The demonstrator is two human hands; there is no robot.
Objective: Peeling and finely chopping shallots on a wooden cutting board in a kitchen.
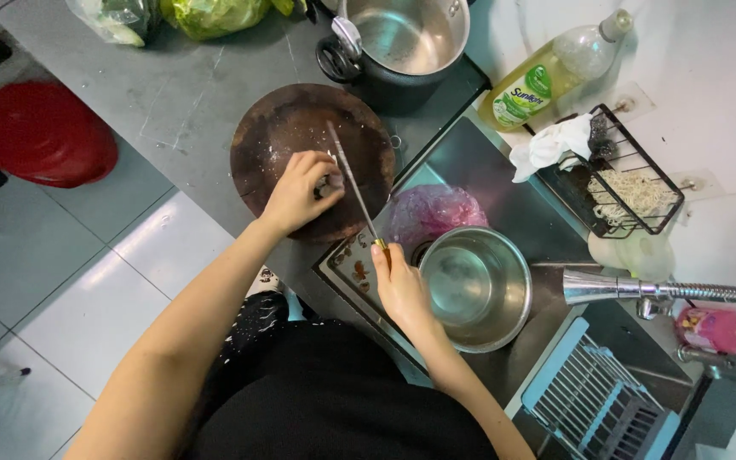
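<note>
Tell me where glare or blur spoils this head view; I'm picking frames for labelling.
Head view: glare on the steel bowl, the pot and the tap spout; the small item under the left hand is too soft to identify; the knife in the right hand stays sharp.

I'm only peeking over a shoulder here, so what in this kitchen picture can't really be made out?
Head view, the only one:
- Small pale food on the round dark wooden chopping board: left hand covers most of it.
- Long thin knife: handle hidden inside right hand.
- Green plastic bags: cut off by top edge.
- Pink bag's contents: too crumpled.
</note>
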